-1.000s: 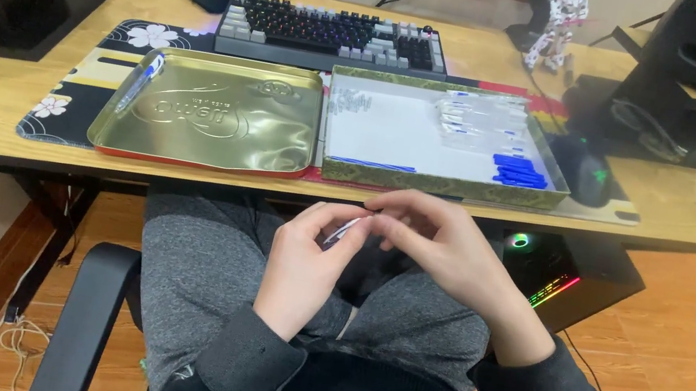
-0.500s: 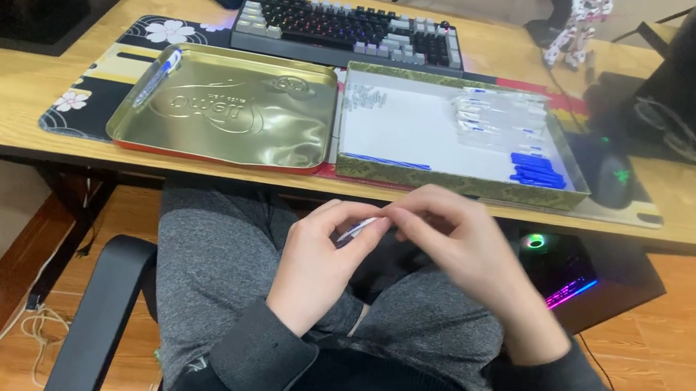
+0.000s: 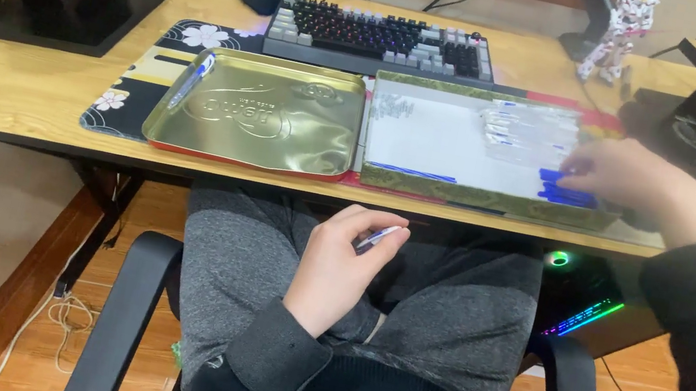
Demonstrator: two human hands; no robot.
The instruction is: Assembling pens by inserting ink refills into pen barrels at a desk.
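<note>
Right hand [image 3: 628,178] has left one pen [image 3: 379,237] for one tin [image 3: 463,192].

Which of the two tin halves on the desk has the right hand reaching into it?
The right-hand tin half, the one with the white lining and blue pen parts. The right hand is over it; the gold lid beside it holds only a pen.

Your right hand [image 3: 628,178] sits over the right end of the open tin box [image 3: 454,190], whose raised walls fence in the blue pen caps [image 3: 564,188] and clear tubes [image 3: 526,132], so a hand can enter only from above. Left of centre the gold lid [image 3: 263,109] lies flat with a pen [image 3: 190,79] at its left edge, and the keyboard [image 3: 380,39] blocks the way just behind both. Bare desk [image 3: 5,83] lies open at the left of the frame; below the desk edge your left hand [image 3: 341,261] has free room over your lap.
</note>
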